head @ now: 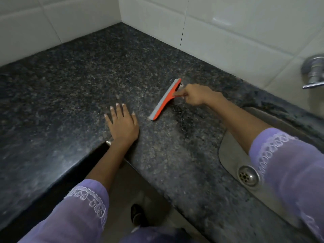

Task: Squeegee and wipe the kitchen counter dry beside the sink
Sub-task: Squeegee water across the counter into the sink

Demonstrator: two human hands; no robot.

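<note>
Dark speckled granite counter filling frame; steel sink basin at 4 o'clock. Left hand flat, fingers spread, gripping nothing, centre. Right hand at 2 o'clock clenched round handle of orange grey-bladed squeegee, blade on counter.

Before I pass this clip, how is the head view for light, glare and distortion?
Head view: dim overall; soft glare on the wall tiles and on the counter near its front edge; wide-angle bending of the counter edges; sleeves slightly blurred at the bottom; squeegee and both hands reasonably sharp.
</note>
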